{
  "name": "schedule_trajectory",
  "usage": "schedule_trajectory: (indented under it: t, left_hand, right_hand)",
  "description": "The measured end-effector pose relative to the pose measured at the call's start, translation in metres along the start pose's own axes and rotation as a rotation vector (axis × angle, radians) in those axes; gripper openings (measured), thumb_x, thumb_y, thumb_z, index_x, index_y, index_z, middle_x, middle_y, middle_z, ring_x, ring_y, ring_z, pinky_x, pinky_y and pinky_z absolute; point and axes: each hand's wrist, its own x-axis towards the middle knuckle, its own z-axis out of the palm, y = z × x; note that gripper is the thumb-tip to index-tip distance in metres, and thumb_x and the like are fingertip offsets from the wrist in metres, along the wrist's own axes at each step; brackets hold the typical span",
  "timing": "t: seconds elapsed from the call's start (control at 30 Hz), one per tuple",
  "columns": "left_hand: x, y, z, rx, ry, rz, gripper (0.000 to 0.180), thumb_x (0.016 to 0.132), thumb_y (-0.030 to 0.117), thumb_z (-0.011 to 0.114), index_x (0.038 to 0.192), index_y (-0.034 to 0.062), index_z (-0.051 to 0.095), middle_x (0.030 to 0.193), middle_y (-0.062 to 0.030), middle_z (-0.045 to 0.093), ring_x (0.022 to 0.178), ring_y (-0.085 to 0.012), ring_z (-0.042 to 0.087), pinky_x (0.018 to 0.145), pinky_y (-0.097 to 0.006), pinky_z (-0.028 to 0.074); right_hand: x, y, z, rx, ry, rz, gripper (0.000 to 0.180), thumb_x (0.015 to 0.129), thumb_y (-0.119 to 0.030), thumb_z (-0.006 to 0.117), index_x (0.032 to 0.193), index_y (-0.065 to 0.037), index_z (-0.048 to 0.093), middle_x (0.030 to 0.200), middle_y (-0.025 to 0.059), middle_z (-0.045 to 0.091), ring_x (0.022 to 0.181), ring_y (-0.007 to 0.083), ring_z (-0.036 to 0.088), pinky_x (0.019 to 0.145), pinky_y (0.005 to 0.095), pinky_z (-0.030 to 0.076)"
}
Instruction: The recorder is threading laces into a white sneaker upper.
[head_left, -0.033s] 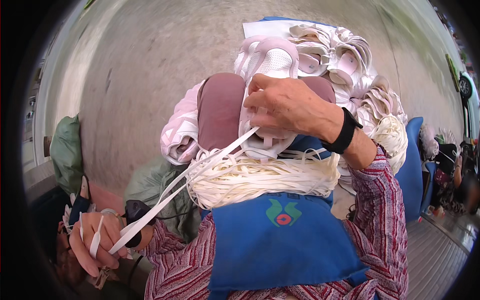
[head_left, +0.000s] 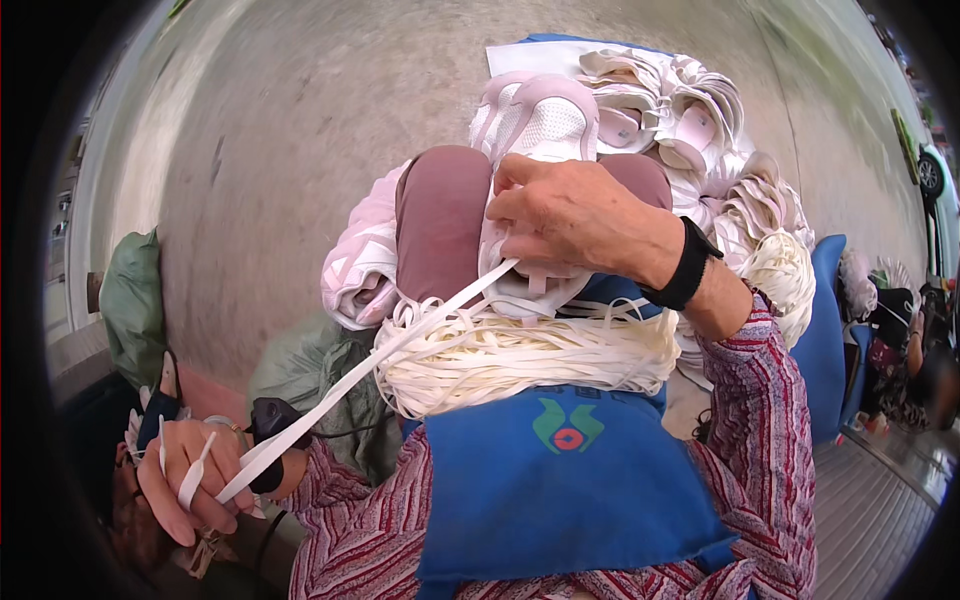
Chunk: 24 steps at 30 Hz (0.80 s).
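Right hand (head_left: 575,215) pinches white lace (head_left: 360,375) at shoe upper (head_left: 535,130), above lace bundle (head_left: 530,355). Left hand (head_left: 195,470) grips lace's free end, lower left of bundle; lace taut, diagonal between hands.

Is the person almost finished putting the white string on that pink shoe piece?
Not yet, it seems. Done: a stack of pale shoe pieces lies behind, though I can't tell if they are strung. In hand: the right hand presses the shoe piece while the left hand pulls a white strap taut. Left: a big bundle of white straps waits on the blue cloth.
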Motion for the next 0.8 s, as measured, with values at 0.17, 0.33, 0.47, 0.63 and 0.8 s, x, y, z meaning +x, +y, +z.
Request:
schedule_trajectory:
  t: [0.17, 0.33, 0.47, 0.63, 0.8]
  left_hand:
    - [-0.001, 0.003, -0.018, -0.047, 0.007, -0.004, 0.008, 0.086, 0.002, 0.058, 0.089, -0.0056, 0.06, 0.059, -0.0202, 0.062, 0.04, -0.022, 0.056, 0.041, -0.031, 0.053]
    - [-0.012, 0.005, -0.012, -0.099, 0.255, 0.127, 0.016, 0.088, 0.01, 0.057, 0.08, -0.004, 0.055, 0.055, -0.0189, 0.06, 0.034, -0.0188, 0.047, 0.032, -0.029, 0.043]
    - [-0.004, 0.004, -0.007, -0.03, 0.094, 0.136, 0.013, 0.086, 0.008, 0.059, 0.086, -0.0047, 0.063, 0.054, -0.0148, 0.059, 0.035, -0.0153, 0.045, 0.036, -0.026, 0.04]
    - [0.01, 0.0, 0.004, 0.05, -0.244, 0.038, 0.008, 0.078, 0.001, 0.064, 0.082, 0.0007, 0.071, 0.057, -0.0041, 0.06, 0.039, -0.0069, 0.046, 0.038, -0.02, 0.03]
    - [0.014, 0.002, 0.0, 0.132, -0.233, -0.006, 0.007, 0.079, 0.0, 0.065, 0.084, 0.0003, 0.069, 0.056, -0.0039, 0.059, 0.037, -0.0067, 0.042, 0.039, -0.02, 0.028]
  right_hand:
    - [0.008, -0.001, 0.013, 0.194, -0.017, -0.157, 0.014, 0.074, -0.015, 0.061, 0.073, -0.001, 0.065, 0.084, 0.0125, 0.06, 0.075, 0.0305, 0.063, 0.066, 0.0409, 0.051]
    - [0.009, 0.007, 0.011, 0.304, 0.04, -0.126, 0.015, 0.077, -0.015, 0.061, 0.079, -0.001, 0.065, 0.086, 0.0134, 0.063, 0.077, 0.0313, 0.063, 0.068, 0.0403, 0.05]
    - [0.005, 0.002, -0.014, 0.351, -0.003, 0.057, 0.02, 0.081, -0.016, 0.066, 0.096, -0.003, 0.066, 0.087, 0.0109, 0.062, 0.081, 0.0296, 0.063, 0.07, 0.0378, 0.05]
    - [0.01, -0.012, 0.006, 0.131, -0.006, -0.07, 0.033, 0.077, -0.022, 0.071, 0.104, -0.004, 0.065, 0.095, 0.0119, 0.062, 0.084, 0.0313, 0.064, 0.074, 0.039, 0.051]
    - [0.019, -0.014, 0.021, 0.071, -0.109, -0.18, 0.017, 0.08, -0.018, 0.062, 0.085, -0.001, 0.062, 0.081, 0.0167, 0.063, 0.077, 0.0354, 0.063, 0.07, 0.0429, 0.051]
